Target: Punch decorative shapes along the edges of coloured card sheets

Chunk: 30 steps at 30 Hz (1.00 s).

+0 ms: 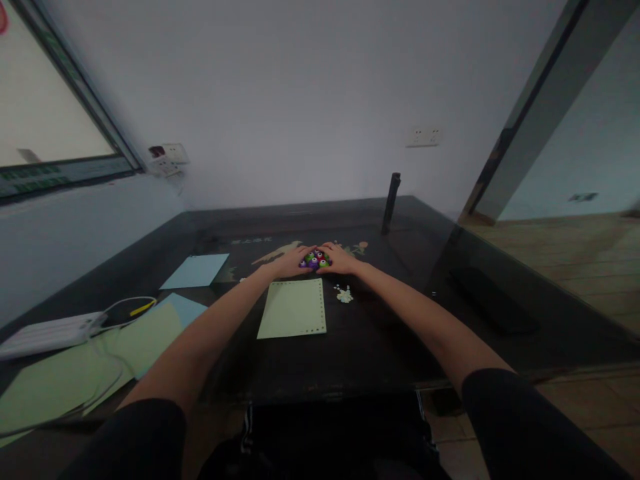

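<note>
Both hands reach to the middle of the dark table and curve round a tight cluster of small colourful pieces [315, 259]. They are purple, green and red with round white spots; their exact kind is too small to tell. My left hand [291, 261] presses against the cluster's left side, fingers bent. From the right, my right hand [340, 259] closes on it with thumb and fingers. Just nearer to me lies a pale yellow-green sheet [293, 309] with small holes along its edges. Beside it is a small heap of pale paper bits [345, 295].
Blue paper [196, 271], more yellow-green sheets [55, 380] and a white power strip [50, 333] with cables lie on the left. A black upright post [391, 203] stands at the back right. A long black object [493, 300] rests near the right edge.
</note>
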Available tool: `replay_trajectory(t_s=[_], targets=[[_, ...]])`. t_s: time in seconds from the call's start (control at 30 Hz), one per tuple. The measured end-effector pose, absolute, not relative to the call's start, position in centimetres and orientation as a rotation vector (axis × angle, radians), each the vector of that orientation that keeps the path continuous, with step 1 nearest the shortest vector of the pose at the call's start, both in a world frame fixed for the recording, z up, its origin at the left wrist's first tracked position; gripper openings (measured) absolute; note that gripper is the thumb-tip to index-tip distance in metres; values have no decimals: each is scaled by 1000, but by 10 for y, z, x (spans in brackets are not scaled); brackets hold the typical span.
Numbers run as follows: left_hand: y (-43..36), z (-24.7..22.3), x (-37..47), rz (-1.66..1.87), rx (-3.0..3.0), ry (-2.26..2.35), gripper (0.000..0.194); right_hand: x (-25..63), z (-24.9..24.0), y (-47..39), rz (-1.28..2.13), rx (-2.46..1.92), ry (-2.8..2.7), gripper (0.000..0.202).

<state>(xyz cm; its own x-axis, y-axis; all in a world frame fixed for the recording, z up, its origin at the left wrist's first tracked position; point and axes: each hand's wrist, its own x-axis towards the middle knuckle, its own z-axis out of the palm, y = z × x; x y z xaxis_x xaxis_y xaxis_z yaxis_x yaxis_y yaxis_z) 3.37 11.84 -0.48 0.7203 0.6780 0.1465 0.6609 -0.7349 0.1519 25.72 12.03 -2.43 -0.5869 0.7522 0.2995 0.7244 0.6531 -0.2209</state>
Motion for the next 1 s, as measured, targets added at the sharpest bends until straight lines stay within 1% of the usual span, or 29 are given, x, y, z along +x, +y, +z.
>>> replay_trajectory(t_s=[0.13, 0.27, 0.5, 0.73, 0.87, 1.0], targets=[[109, 0, 10, 272, 2798, 1161, 82, 237, -25, 120, 140, -1008, -2548, 77], [109, -2, 4, 355, 2769, 1190, 88, 230, -26, 120, 177, -864, -2576, 74], [116, -12, 21, 435, 2740, 1175, 84, 236, -22, 119, 126, -891, -2506, 76], [110, -10, 21, 403, 2772, 1274, 69, 246, -25, 120, 174, -888, -2515, 81], [108, -9, 18, 364, 2778, 1296, 71, 262, -27, 121, 257, -909, -2493, 86], [107, -8, 17, 360, 2766, 1304, 71, 276, -29, 120, 321, -907, -2504, 85]])
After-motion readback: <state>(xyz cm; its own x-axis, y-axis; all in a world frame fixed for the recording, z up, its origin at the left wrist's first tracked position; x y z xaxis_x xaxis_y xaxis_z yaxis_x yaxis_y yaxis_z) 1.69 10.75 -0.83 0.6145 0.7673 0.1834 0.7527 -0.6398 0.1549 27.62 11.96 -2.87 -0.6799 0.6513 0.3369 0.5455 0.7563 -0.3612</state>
